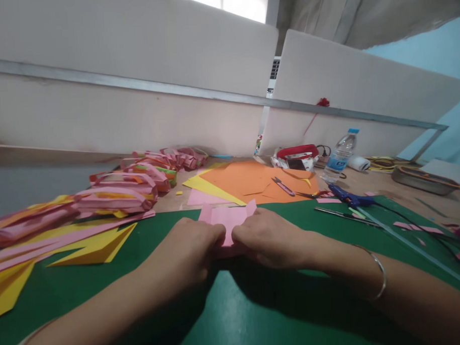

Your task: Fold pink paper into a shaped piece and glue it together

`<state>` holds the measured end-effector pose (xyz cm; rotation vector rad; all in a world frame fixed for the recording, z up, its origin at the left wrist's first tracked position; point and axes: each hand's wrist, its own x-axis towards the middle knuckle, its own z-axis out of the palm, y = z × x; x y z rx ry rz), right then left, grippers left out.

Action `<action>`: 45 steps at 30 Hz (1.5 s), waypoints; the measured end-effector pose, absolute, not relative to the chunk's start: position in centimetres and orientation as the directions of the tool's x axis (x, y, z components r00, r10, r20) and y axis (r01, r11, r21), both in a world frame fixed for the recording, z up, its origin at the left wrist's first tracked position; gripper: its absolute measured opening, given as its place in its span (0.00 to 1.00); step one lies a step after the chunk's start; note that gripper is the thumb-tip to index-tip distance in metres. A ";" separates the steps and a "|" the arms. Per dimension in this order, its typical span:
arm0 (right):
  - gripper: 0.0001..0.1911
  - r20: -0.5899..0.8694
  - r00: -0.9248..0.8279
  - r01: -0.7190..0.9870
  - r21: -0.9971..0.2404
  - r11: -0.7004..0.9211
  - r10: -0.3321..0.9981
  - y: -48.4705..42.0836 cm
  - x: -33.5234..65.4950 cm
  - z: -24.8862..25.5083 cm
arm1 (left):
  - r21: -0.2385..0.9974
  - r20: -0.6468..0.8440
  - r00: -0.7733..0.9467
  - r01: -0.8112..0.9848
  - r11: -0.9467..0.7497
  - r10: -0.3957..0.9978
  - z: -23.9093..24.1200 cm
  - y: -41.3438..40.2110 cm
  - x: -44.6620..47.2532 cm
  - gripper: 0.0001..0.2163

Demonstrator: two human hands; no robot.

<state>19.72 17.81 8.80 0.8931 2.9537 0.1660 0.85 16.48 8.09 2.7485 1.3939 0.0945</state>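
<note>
A piece of folded pink paper (228, 220) is held between my two hands, just above the green mat (227, 313). My left hand (192, 241) grips its left side, with the thumb pressed on the paper. On the other side, my right hand (268, 236) pinches the right edge, its fingers curled. Two corners of the paper stand up at the far side. The lower part is partly hidden by my fingers.
Pink paper bundles (117, 191) and yellow folded paper (96, 242) lie at left. Orange sheets (249, 177) with thread snips (283, 186) lie behind. A blue glue gun (346, 196), tweezers (346, 215) and a water bottle (340, 156) are at right.
</note>
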 end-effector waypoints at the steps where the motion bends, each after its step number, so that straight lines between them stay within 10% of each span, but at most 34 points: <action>1: 0.05 -0.003 -0.830 0.553 0.129 0.823 0.558 17.8 19.8 8.7 | 0.089 0.024 0.587 0.805 -0.586 0.810 8.1 16.5 0.8 0.05; 18: 0.04 0.105 -0.815 0.579 0.093 0.810 0.570 18.0 20.0 8.7 | 0.063 0.043 0.583 0.809 -0.585 0.811 8.2 16.9 1.1 0.06; 33: 0.09 -0.045 -0.775 0.579 -0.450 0.680 0.630 19.8 21.0 9.5 | 0.358 -0.080 0.534 0.803 -0.476 0.841 7.8 17.8 0.6 0.06; 45: 0.06 -0.078 -0.786 0.588 -0.404 0.701 0.614 18.8 21.2 10.4 | 0.260 -0.055 0.567 0.803 -0.537 0.822 8.2 17.1 0.8 0.10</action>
